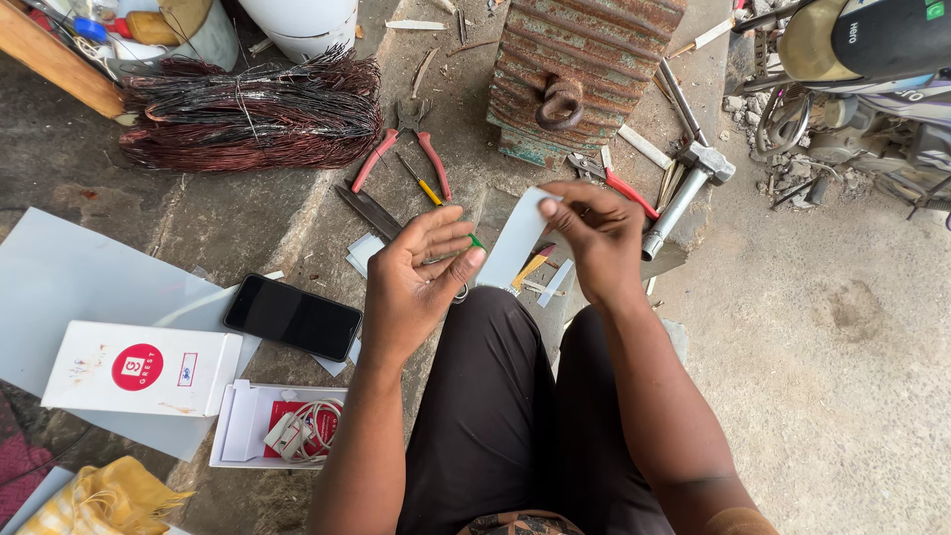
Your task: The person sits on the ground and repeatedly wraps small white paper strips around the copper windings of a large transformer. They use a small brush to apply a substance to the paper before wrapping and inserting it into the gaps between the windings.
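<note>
Right-hand grip [594, 238] pinches the white paper strip [517, 243] at its top; the strip's long axis runs 1 to 7 o'clock. Left hand [421, 282], fingers spread and empty, waits at 9 o'clock, near its lower end.

Matt white paper strip [517, 241], rusty ribbed metal motor [580, 69], glossy phone [292, 317]

Rough concrete floor [842, 327] in flat daylight, stained and dusty. A white sheet [59, 287] lies near left; a rusty ribbed motor [584, 59] stands far, a motorbike [872, 69] far right.
</note>
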